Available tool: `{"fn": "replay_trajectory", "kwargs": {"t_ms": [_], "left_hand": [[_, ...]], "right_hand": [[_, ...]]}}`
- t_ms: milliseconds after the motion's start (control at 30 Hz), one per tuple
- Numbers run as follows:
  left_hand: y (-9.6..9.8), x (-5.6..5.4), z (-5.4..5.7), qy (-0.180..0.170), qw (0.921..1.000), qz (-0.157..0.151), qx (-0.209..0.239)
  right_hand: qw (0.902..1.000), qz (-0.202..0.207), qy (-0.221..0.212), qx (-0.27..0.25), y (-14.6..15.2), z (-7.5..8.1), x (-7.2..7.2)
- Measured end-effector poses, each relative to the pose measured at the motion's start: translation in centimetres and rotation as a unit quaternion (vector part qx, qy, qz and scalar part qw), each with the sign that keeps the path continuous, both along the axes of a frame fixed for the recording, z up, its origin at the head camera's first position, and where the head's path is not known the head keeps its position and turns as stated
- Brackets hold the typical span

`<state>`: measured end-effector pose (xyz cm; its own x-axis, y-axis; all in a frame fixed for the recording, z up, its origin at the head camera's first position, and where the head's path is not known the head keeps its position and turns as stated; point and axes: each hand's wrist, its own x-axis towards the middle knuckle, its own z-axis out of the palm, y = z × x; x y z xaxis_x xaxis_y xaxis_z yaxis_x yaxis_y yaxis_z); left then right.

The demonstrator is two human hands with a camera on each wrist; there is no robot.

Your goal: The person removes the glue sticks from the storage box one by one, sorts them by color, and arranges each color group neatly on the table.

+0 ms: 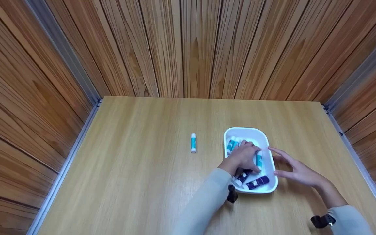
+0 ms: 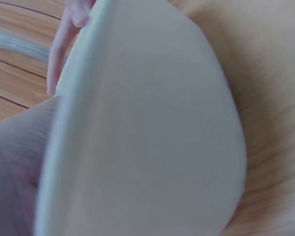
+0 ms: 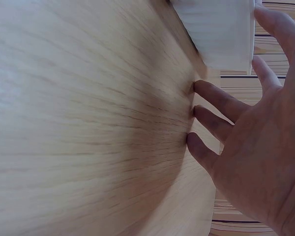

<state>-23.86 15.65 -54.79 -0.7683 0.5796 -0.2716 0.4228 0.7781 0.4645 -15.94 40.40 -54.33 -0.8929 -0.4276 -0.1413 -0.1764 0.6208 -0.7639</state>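
Observation:
My left hand (image 1: pixel 244 156) reaches down into a white plastic tray (image 1: pixel 246 131), palm down. Its thumb and a finger lie near opposite ends of a teal-and-white glue stick (image 1: pixel 259 160); I cannot tell whether they grip it. More teal glue sticks (image 1: pixel 230 144) lie by its far fingers, and dark purple glue sticks (image 1: pixel 257 182) lie at the tray's near end. In the left wrist view the tray's outer wall (image 2: pixel 152 113) hides most of this hand. My right hand (image 1: pixel 297 169) is spread at the tray's right side, thumb and a fingertip at the rim, other fingertips at the tabletop in the right wrist view.
One teal-and-white glue stick (image 1: pixel 193 143) stands apart on the wooden table (image 1: pixel 135 163), left of the tray. Wood-panelled walls (image 1: pixel 194 49) with grey metal edging enclose the table at the back and both sides.

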Motion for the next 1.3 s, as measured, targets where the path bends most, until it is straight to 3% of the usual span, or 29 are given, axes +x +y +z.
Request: {"fn": "replay_trajectory", "kwargs": {"t_ms": [133, 367, 667, 900, 1300], "left_hand": [[-0.4, -0.1, 0.2, -0.020, 0.9993, 0.007, 0.032], [-0.7, -0.2, 0.0, -0.009, 0.9985, 0.001, 0.054], [-0.6, 0.1, 0.2, -0.051, 0.9931, 0.052, 0.093], [-0.8, 0.0, 0.7, -0.048, 0.9938, 0.050, 0.088], [-2.1, -1.3, 2.4, -0.047, 0.9919, 0.042, 0.110]], "right_hand": [[1.0000, 0.000, 0.001, -0.001, 0.0, 0.0, 0.0], [0.9999, -0.007, -0.014, -0.003, -0.1, 0.1, 0.1], [1.0000, 0.000, -0.002, -0.005, 0.0, -0.1, 0.1], [0.9998, 0.008, 0.016, -0.009, 0.0, -0.1, 0.0], [0.9999, -0.004, -0.009, -0.006, 0.0, 0.0, 0.0]]}}
